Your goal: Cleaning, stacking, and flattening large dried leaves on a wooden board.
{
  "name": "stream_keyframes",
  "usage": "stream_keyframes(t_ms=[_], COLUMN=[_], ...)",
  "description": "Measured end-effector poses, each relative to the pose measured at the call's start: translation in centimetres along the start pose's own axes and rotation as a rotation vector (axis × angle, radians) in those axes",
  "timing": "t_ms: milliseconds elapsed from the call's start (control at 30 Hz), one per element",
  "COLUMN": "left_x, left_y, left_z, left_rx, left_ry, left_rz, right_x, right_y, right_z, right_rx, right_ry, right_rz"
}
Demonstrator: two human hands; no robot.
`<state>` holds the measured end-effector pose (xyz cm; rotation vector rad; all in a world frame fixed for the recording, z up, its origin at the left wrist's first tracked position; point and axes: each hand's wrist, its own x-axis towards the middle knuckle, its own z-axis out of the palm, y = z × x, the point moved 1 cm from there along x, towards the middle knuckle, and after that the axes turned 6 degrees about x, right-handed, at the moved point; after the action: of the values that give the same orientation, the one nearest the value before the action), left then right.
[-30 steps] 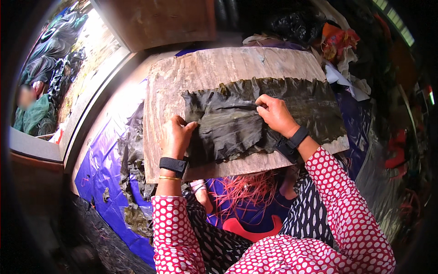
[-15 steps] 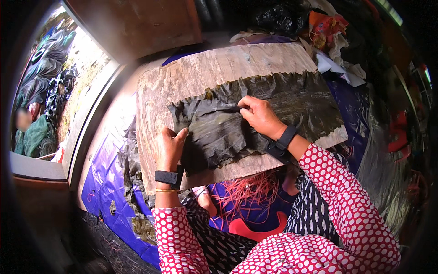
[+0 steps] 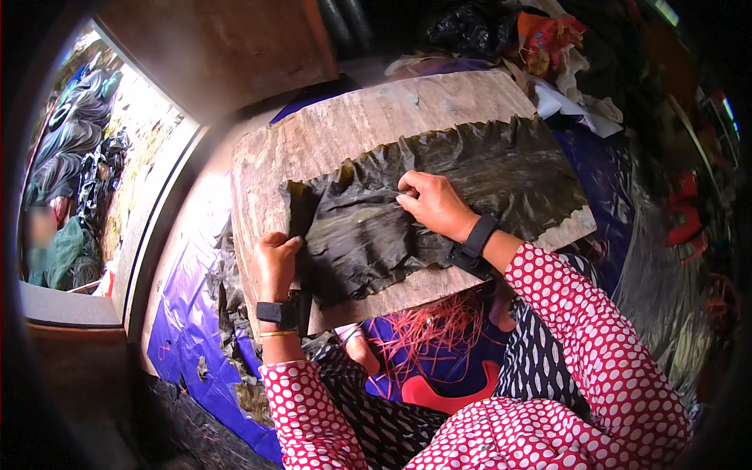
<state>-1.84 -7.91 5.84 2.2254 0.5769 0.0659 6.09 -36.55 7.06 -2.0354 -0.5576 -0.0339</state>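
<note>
A wide strip of dark green-brown kelp (image 3: 486,168) with ruffled edges lies flat across a wooden board (image 3: 360,110) in front of me. My left hand (image 3: 276,258) is at the strip's left end, thumb and fingers closed on its edge. Over the middle of the kelp, my right hand (image 3: 439,205) has its fingers curled and pinched together on a raised fold. The fingertips hide the exact grip. Creases run through the left half of the strip, while its right half looks smoother.
Blue plastic sheeting (image 3: 184,321) spreads under and around the board, with kelp scraps on its left. Pink-red strands (image 3: 429,329) lie between my legs, beside a red curved object (image 3: 450,401). A doorway opens at left, with dark netting outside. Bags (image 3: 548,47) are heaped at the back right.
My left hand has moved left and slightly down, and the kelp's left end is spread out farther. My right hand has shifted a little left and down.
</note>
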Motion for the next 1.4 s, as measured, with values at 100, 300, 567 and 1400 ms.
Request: stream_keyframes(t_ms=[100,300,567,1400], left_x=[0.0,2.1,2.3,-13.0], left_y=[-0.2,-6.6,-8.7,13.3], left_z=[-1.6,-6.5,-8.7,12.6], left_rx=[0.143,0.298,0.672,0.482], left_ry=[0.048,0.143,0.284,-0.22], left_rz=[-0.041,0.002,-0.135,0.807], right_x=[0.0,0.0,-0.8,-10.8], right_y=[-0.2,-1.2,1.1,10.0], right_z=[0.1,-1.6,-8.8,-22.7], right_rx=[0.049,0.065,0.036,-0.484], right_ry=[-0.008,-0.097,0.022,0.067], right_rz=[-0.026,-0.104,0.09,0.052])
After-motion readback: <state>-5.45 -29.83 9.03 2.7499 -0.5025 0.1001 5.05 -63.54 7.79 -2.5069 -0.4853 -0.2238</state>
